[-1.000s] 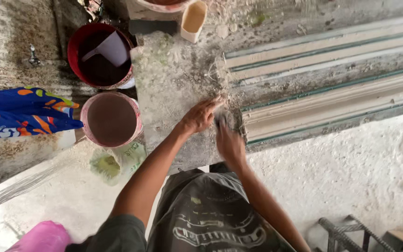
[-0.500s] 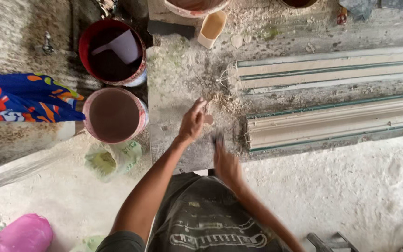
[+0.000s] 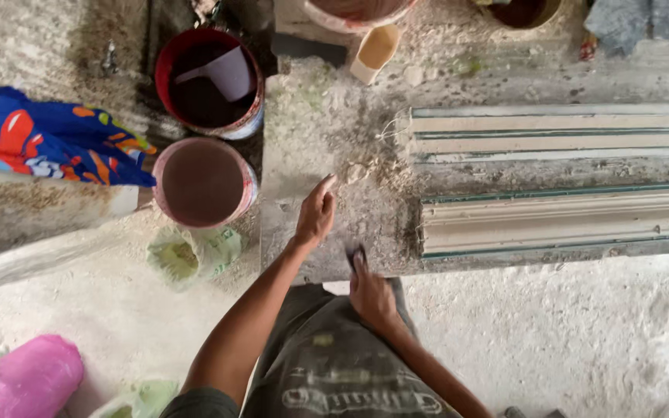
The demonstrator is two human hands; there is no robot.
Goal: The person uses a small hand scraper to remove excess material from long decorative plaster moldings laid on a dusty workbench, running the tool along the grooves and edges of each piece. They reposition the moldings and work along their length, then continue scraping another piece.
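A person is crouching over a grey, dust-covered concrete slab [image 3: 334, 139] on the ground, seen from above. Two long cream plaster cornice mouldings with green edge lines [image 3: 567, 220] are lying on it at right, their long axes running left to right, one beyond the other. The cut end of the nearer moulding is sitting just right of both hands, with loose fibre scraps [image 3: 365, 172] between. The left hand [image 3: 315, 215] is stretching farther out over the slab, palm down, its fingers [image 3: 325, 186] lying straight and close together, holding nothing. The right hand [image 3: 369, 290] is nearer the body and slightly closer to the moulding end, its fingers pinching a small dark object [image 3: 356, 255] too blurred to identify. A pink-rimmed bucket of brown liquid [image 3: 203, 182] is standing left.
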